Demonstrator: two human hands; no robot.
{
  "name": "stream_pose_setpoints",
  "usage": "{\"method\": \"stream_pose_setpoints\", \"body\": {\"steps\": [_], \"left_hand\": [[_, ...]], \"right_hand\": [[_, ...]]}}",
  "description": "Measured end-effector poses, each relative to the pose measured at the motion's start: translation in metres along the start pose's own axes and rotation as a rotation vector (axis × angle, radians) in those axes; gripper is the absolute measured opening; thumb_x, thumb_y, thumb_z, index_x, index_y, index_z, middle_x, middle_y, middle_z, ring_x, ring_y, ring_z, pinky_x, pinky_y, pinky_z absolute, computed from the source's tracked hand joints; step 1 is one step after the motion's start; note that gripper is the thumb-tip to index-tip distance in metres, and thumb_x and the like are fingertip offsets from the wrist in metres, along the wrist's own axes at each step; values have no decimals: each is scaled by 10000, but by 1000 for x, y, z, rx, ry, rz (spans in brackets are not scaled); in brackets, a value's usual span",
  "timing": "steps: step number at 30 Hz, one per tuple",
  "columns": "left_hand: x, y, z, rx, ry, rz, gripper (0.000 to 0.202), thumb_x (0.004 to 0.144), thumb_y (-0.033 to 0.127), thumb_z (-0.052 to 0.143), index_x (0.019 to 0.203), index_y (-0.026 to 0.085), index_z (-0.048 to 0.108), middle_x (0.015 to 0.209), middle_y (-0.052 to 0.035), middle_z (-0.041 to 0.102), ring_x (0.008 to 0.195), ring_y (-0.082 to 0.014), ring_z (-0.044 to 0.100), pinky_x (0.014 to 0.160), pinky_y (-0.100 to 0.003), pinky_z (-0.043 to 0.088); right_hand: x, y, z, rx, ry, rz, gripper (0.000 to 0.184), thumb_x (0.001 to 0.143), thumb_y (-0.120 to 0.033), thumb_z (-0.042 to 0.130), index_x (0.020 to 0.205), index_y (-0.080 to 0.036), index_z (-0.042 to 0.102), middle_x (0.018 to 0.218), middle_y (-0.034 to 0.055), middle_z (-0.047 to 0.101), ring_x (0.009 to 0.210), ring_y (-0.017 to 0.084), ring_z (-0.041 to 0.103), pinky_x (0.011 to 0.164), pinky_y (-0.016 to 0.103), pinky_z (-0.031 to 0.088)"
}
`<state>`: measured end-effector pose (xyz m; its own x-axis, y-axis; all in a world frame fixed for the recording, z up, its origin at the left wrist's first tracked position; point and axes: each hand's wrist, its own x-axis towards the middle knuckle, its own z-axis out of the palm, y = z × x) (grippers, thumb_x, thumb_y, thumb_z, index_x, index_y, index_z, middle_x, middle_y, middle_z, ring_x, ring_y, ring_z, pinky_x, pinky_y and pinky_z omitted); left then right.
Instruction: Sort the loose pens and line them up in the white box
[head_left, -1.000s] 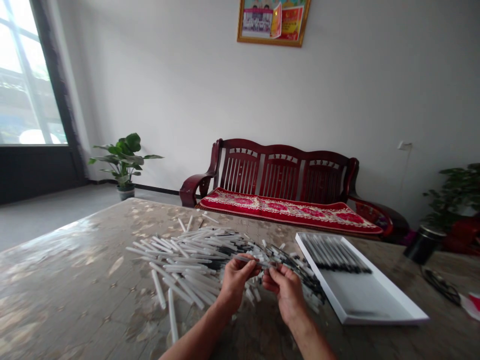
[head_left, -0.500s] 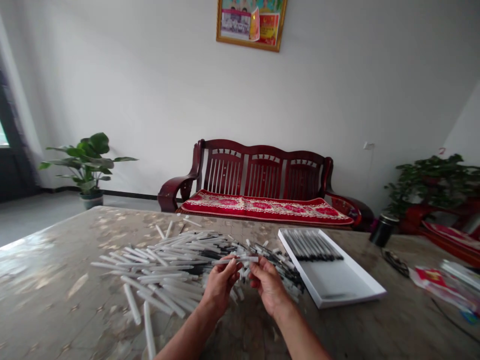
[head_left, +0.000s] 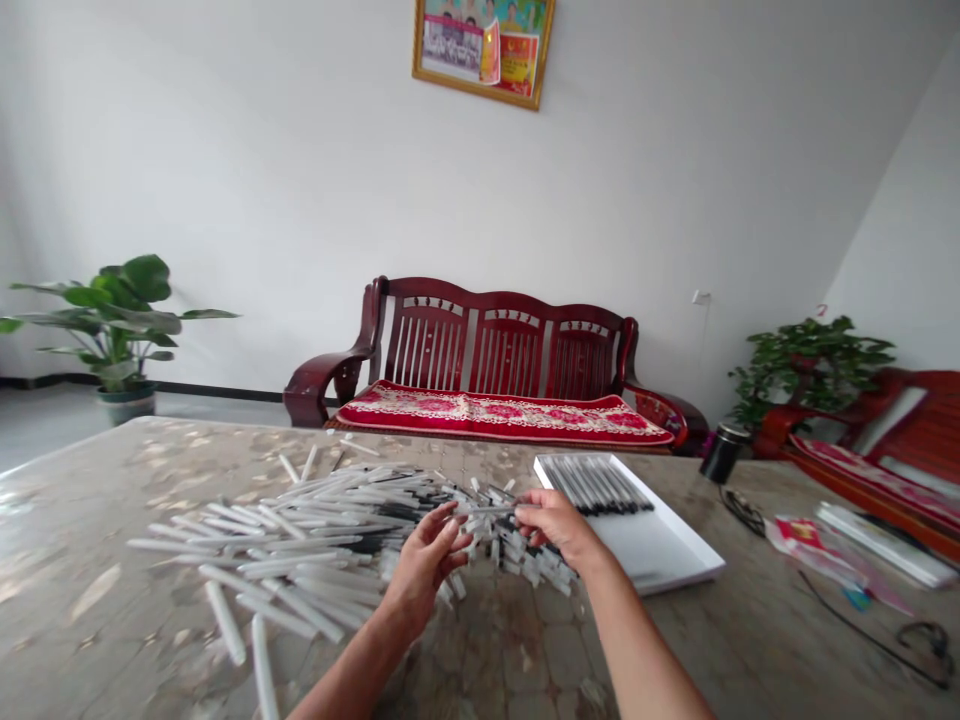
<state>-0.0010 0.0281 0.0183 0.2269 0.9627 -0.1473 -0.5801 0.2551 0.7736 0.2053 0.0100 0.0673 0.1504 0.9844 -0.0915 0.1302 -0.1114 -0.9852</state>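
Observation:
My right hand (head_left: 559, 525) pinches a pen (head_left: 489, 510) near one end, its barrel pointing left above the pile. Close to the other end is my left hand (head_left: 426, 562), fingers apart and apparently holding nothing. A heap of whitish pen barrels (head_left: 300, 548) spreads beneath and left of my left hand, with black parts mixed in. Clear caps and dark-tipped pieces (head_left: 534, 562) lie below my right hand. Behind my right forearm sits a shallow white box (head_left: 679, 553), partly hidden; a row of pens (head_left: 596, 482) with black ends fills its far part.
The pieces lie on a patterned table (head_left: 82, 590). To the right are a black cylinder (head_left: 724, 453), cables, a red-and-clear plastic packet (head_left: 806, 540) and a long white object (head_left: 885, 545). Beyond the table stands a red wooden bench (head_left: 510, 345); a potted plant (head_left: 124, 310) is at left.
My left hand has let go of the pen and its fingers have spread. My right hand, still holding the pen, has moved right toward the box. The view has turned slightly right.

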Motion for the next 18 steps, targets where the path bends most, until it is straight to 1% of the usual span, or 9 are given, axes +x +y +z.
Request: {"method": "stream_pose_setpoints", "body": {"steps": [3, 6, 7, 10, 12, 14, 15, 16, 18], "left_hand": [[2, 3, -2, 15, 76, 20, 449, 620, 262, 874, 1022, 198, 683, 1056, -81, 718, 655, -125, 699, 500, -185, 520], [4, 3, -5, 13, 114, 60, 435, 603, 281, 877, 985, 194, 689, 947, -45, 726, 614, -104, 678, 484, -166, 498], [4, 3, -6, 7, 121, 67, 436, 594, 288, 878, 975, 195, 689, 916, -32, 725, 607, -101, 673, 483, -163, 494], [6, 3, -8, -19, 143, 85, 438, 565, 304, 880, 943, 196, 687, 849, -4, 720, 586, -91, 657, 473, -155, 475], [6, 3, -9, -39, 150, 97, 446, 543, 314, 883, 924, 191, 685, 818, 1, 719, 577, -88, 648, 466, -151, 461], [6, 3, -9, -53, 160, 110, 460, 518, 322, 886, 908, 185, 683, 801, 2, 718, 568, -89, 640, 459, -152, 449], [6, 3, -9, -56, 166, 115, 466, 506, 325, 887, 901, 184, 683, 797, 3, 717, 564, -90, 637, 457, -154, 445], [6, 4, -9, -55, 173, 119, 470, 498, 329, 886, 895, 183, 683, 797, 3, 717, 563, -91, 635, 458, -157, 443], [6, 5, -10, -45, 181, 127, 469, 492, 338, 882, 888, 184, 683, 801, 3, 719, 564, -91, 631, 464, -161, 442]], "right_hand": [[2, -1, -36, -24, 99, -2, 268, 562, -325, 704, 781, -172, 685, 614, -23, 660, 534, 113, 561, 458, 187, 370], [-7, 1, -78, -73, 195, -2, 276, 528, -303, 706, 775, -179, 703, 610, -35, 642, 578, 120, 546, 513, 203, 375], [-12, 3, -93, -90, 228, 2, 282, 512, -300, 707, 769, -185, 708, 635, -31, 652, 602, 125, 545, 530, 209, 376], [-27, 17, -140, -148, 322, 40, 279, 480, -318, 700, 724, -183, 708, 695, 9, 681, 672, 164, 567, 580, 250, 391], [-35, 29, -170, -243, 376, 47, 275, 500, -357, 678, 715, -189, 709, 730, 37, 702, 718, 202, 599, 630, 290, 419], [-39, 43, -195, -357, 350, 30, 268, 529, -360, 650, 728, -193, 715, 772, 56, 724, 760, 231, 623, 678, 318, 442], [-40, 49, -204, -439, 311, 23, 260, 541, -349, 629, 730, -194, 718, 771, 58, 729, 766, 238, 631, 702, 328, 451], [-40, 54, -210, -526, 259, 16, 259, 551, -331, 606, 738, -195, 723, 774, 55, 734, 773, 241, 638, 726, 331, 458], [-37, 63, -217, -676, 160, 7, 263, 550, -277, 567, 740, -198, 731, 767, 46, 740, 779, 237, 648, 753, 323, 466]]}}
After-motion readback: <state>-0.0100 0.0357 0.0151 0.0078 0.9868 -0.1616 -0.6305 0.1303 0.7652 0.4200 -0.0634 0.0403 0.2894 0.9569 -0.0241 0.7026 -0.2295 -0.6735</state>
